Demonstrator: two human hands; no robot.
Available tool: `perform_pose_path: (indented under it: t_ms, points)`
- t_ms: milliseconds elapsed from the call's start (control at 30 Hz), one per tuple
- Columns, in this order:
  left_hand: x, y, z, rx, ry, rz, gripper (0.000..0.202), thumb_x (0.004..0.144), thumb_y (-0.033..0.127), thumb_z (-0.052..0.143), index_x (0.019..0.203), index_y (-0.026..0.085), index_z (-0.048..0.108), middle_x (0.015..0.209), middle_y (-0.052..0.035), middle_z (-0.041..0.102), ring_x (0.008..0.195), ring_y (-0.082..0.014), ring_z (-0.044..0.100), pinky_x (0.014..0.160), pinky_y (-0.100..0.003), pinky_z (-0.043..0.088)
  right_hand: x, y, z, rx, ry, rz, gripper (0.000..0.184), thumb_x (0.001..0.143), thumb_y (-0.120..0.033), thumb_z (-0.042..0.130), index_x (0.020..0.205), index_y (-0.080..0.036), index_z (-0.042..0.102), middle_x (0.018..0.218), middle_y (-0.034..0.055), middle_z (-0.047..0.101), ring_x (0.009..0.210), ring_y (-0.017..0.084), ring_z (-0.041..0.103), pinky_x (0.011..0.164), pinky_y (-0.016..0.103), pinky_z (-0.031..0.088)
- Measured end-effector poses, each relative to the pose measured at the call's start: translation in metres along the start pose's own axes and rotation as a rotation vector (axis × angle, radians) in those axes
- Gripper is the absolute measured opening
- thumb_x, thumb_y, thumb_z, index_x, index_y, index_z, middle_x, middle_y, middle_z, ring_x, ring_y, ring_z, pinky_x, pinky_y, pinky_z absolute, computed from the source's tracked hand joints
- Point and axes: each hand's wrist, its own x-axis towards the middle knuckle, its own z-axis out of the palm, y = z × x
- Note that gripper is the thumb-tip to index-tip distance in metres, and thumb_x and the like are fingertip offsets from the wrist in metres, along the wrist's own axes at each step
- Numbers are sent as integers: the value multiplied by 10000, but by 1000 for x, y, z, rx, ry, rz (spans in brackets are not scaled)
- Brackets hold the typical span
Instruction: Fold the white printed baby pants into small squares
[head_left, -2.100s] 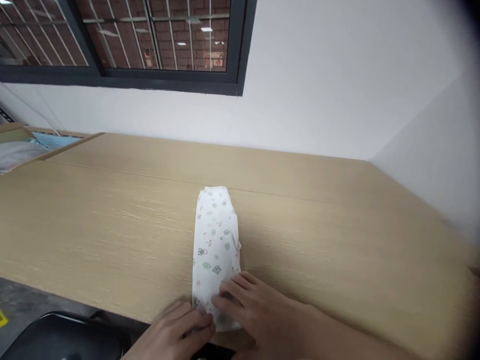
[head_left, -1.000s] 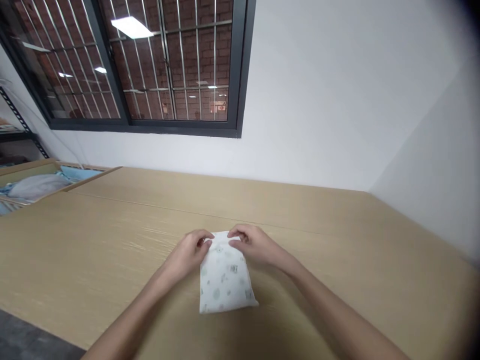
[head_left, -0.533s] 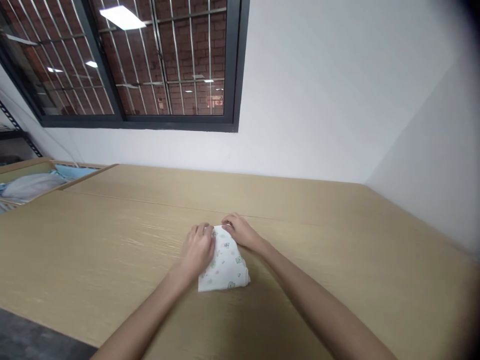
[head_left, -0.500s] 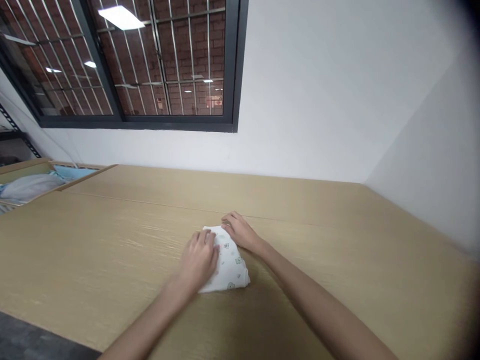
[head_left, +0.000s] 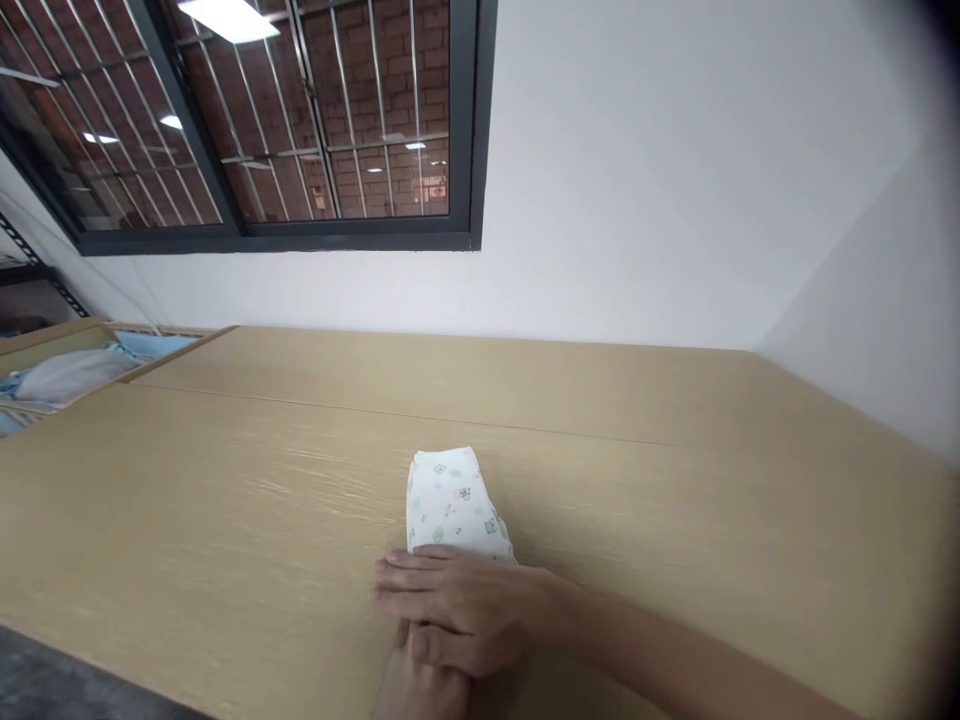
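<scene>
From the head camera, the right hand (head_left: 457, 605) lies flat, palm down, across the near end of the folded cloth (head_left: 452, 503), its fingers (head_left: 409, 575) stretched out straight and pointing left; it presses on the cloth rather than closing around it. The forearm runs in from the lower right. The left hand (head_left: 420, 685) sits just under and behind the right one at the bottom edge of the view, mostly covered by it, so how its fingers are set cannot be told. The cloth, white with small printed patterns, rests on the wooden bench (head_left: 675, 480) near the middle, its far end free. A tray (head_left: 112, 375) with pale fabric stands at the bench's far left, under the barred window (head_left: 300, 120).

Half a second ago both hands were at the far end of the cloth, left on top, right at the far corner. Now they have drawn back to the near end, and the far part of the cloth lies uncovered.
</scene>
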Motion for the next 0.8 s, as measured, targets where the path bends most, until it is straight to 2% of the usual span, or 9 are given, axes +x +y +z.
perform_pose_path:
  t_ms: [133, 200, 267, 333, 467, 633, 800]
  points:
    - [11, 13, -17, 91, -5, -72, 302, 832, 266, 658, 1095, 173, 774, 1023, -190, 753, 978, -396, 709, 783, -514, 638, -1, 18, 1, -55, 16, 37, 602, 1022, -379, 493, 1587, -339, 293, 1603, 5, 360, 1508, 234, 275, 1263, 379, 214]
    - [15, 18, -24, 113, -7, -119, 325, 840, 344, 665, 1044, 118, 777, 1033, -234, 739, 986, -413, 707, 801, -519, 635, 0, 25, 1, -110, 39, 53, 612, 1007, -369, 527, 1579, -358, 308, 1586, -7, 393, 1491, 248, 318, 1258, 399, 239]
    - [17, 20, -27, 139, 0, -111, 413, 851, 403, 649, 1078, 74, 752, 1082, -265, 718, 1035, -431, 692, 843, -535, 625, 2, 33, -1, -173, 49, 79, 590, 1012, -365, 522, 1571, -343, 334, 1576, 6, 415, 1487, 250, 330, 1250, 427, 252]
    - [19, 18, -29, 168, 15, -53, 487, 860, 419, 632, 1154, 38, 708, 1163, -292, 685, 1116, -453, 659, 879, -543, 616, 4, 44, -4, -246, 41, 102, 547, 1039, -375, 467, 1566, -279, 357, 1581, 43, 415, 1503, 232, 294, 1250, 442, 225]
    - [19, 14, -31, 194, 25, 15, 652, 874, 404, 607, 1373, -10, 535, 1353, -353, 555, 1243, -490, 569, 897, -538, 616, 10, 74, -16, -382, 42, 131, 547, 1065, -425, 390, 1553, -178, 366, 1601, 111, 371, 1516, 235, 255, 1244, 470, 194]
    - [19, 16, -39, 182, -19, -12, 730, 895, 380, 579, 1485, -5, 384, 1430, -351, 485, 1319, -483, 498, 937, -530, 603, 16, 101, -36, -478, 56, 185, 615, 1075, -489, 304, 1566, -120, 319, 1632, 131, 289, 1516, 284, 239, 1242, 482, 172]
    - [21, 18, -45, 150, -26, -25, 728, 904, 362, 581, 1503, 13, 363, 1472, -337, 447, 1361, -483, 447, 964, -541, 585, 19, 108, -45, -505, 45, 225, 617, 1072, -493, 304, 1581, -145, 284, 1648, 109, 247, 1535, 256, 189, 1251, 500, 150]
